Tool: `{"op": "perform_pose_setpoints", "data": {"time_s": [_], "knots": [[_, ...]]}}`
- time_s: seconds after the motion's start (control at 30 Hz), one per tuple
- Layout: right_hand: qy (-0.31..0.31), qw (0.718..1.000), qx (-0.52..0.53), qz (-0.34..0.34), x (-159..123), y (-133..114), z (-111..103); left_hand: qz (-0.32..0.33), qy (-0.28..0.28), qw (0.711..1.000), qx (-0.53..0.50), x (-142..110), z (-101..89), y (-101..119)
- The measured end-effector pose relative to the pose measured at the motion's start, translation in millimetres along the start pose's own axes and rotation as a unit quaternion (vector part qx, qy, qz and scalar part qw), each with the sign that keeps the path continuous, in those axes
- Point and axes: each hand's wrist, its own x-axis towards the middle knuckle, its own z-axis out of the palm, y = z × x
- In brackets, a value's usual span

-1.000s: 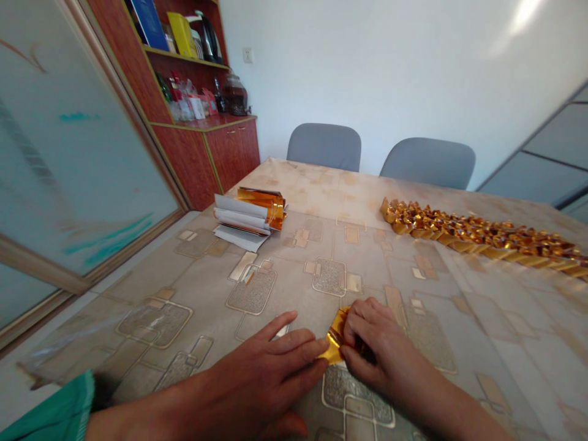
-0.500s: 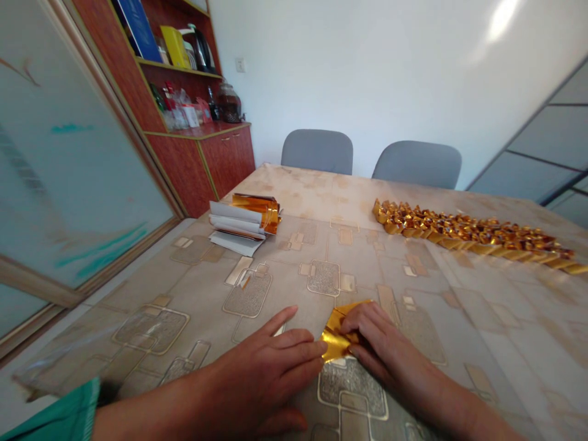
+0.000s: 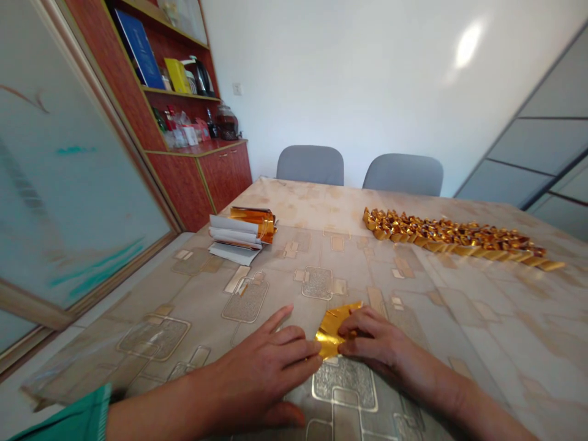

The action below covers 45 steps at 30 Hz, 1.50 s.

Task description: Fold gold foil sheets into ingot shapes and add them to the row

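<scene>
In the head view, a creased, shiny piece of gold foil (image 3: 333, 331) lies on the table (image 3: 294, 202) between the hands, its long axis slanting up to the right. The right hand (image 3: 381, 343) is nearer, fingers curled, pinching the foil's right side. The left hand (image 3: 261, 373) lies flat, fingers loosely spread, tips touching the foil's lower corner. A paper stack (image 3: 234, 242) sits ahead of the left hand, a foil row (image 3: 454, 239) ahead of the right.

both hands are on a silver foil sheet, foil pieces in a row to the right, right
Not silver: the head view shows gold foil between the left hand and right hand, with the foil pieces to the right.
</scene>
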Motion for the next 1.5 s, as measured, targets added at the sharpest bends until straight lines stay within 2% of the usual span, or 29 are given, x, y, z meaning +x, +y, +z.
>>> {"op": "perform_pose_setpoints", "data": {"time_s": [0.27, 0.4, 0.5, 0.87, 1.03, 1.17, 1.33, 1.5], "knots": [[-0.034, 0.999, -0.014, -0.032, -6.2, -6.2, -7.6, -0.028, 0.009, 0.998, 0.055, 14.7, 12.0, 6.1], [-0.034, 0.997, -0.027, -0.063, -7.1, -6.8, -10.1, -0.026, 0.007, 0.997, 0.067, 14.7, 11.0, 6.9], [-0.032, 0.998, -0.026, -0.055, -7.1, -7.1, -11.1, -0.021, 0.003, 0.998, 0.066, 15.4, 9.5, 6.3], [-0.009, 0.998, 0.018, -0.052, -6.7, -4.9, -13.0, -0.01, 0.029, 0.999, 0.013, -7.1, 5.1, 6.3], [0.032, 0.997, 0.068, 0.004, 4.7, 3.5, -12.0, -0.058, 0.066, 0.995, -0.036, 15.5, 4.6, 9.8], [0.104, 0.992, 0.006, 0.077, 22.4, 19.9, -7.0, -0.119, 0.127, 0.984, -0.046, 41.0, 13.2, 7.4], [0.093, 0.987, -0.036, 0.128, 30.5, 33.0, -4.1, -0.17, 0.15, 0.972, -0.067, 48.9, 21.7, 1.6], [0.106, 0.986, 0.033, 0.121, 23.4, 27.2, -6.5, -0.194, 0.179, 0.961, -0.083, 46.8, 23.8, -1.2]]}}
